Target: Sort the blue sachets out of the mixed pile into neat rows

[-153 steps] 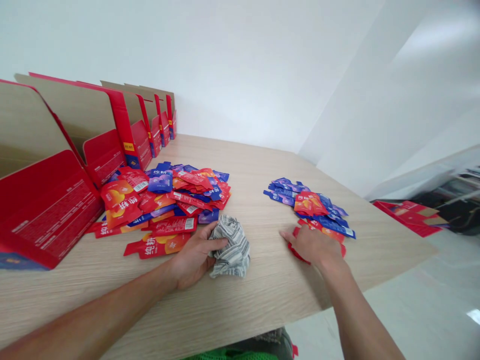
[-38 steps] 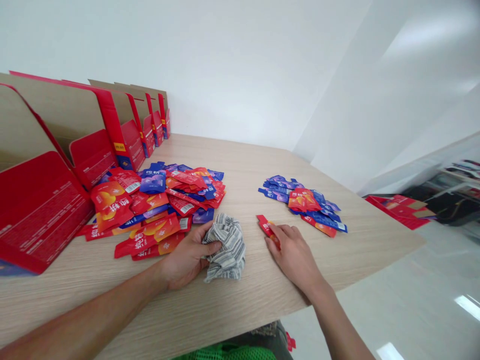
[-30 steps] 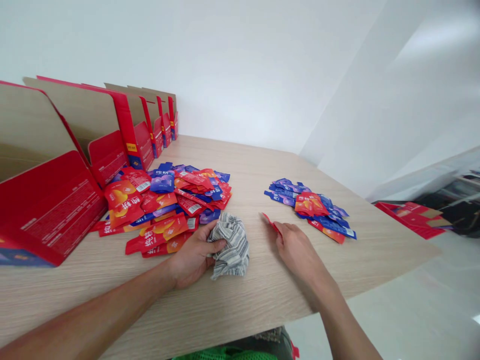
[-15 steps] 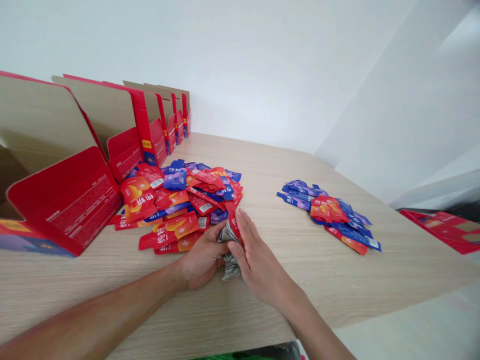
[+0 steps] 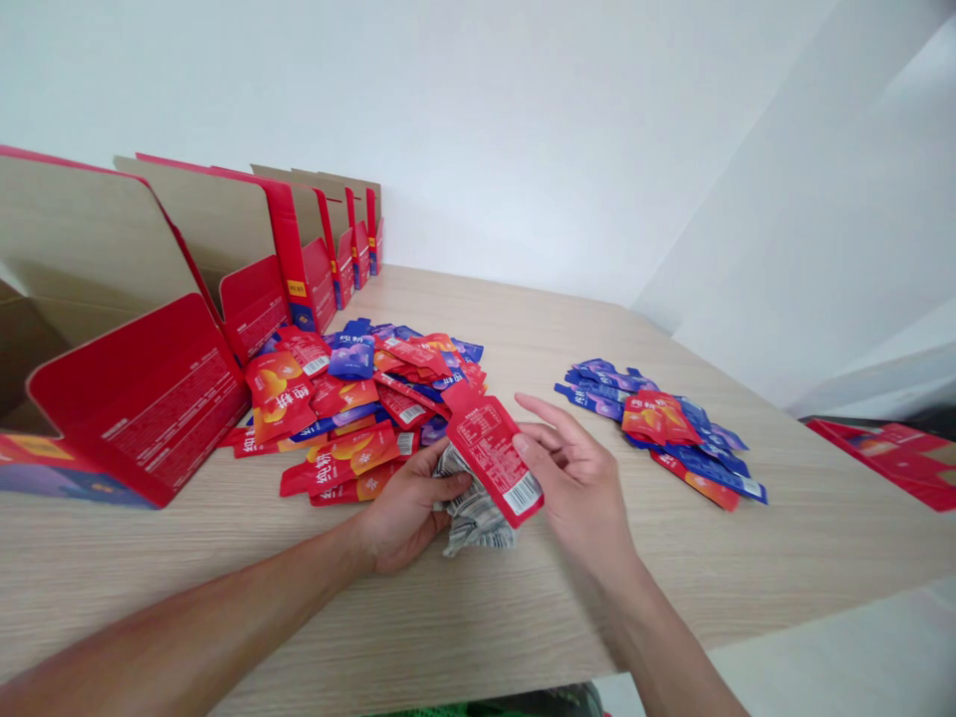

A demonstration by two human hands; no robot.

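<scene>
Open red boxes [image 5: 250, 309] stand in a row on the left of the wooden table [image 5: 358, 627]. Behind it is a white wall [image 5: 508, 149]. Past its right edge is a blurry red thing [image 5: 877, 463].

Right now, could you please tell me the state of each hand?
Left hand: closed on the striped cloth.
Right hand: holding a red packet by its edge, barcode side showing.

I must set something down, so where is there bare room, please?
Bare: pale wooden tabletop beyond the right hand, between left red-blue sachet pile and smaller right pile, and in front of the latter. Crowded: beside red cardboard boxes.
</scene>
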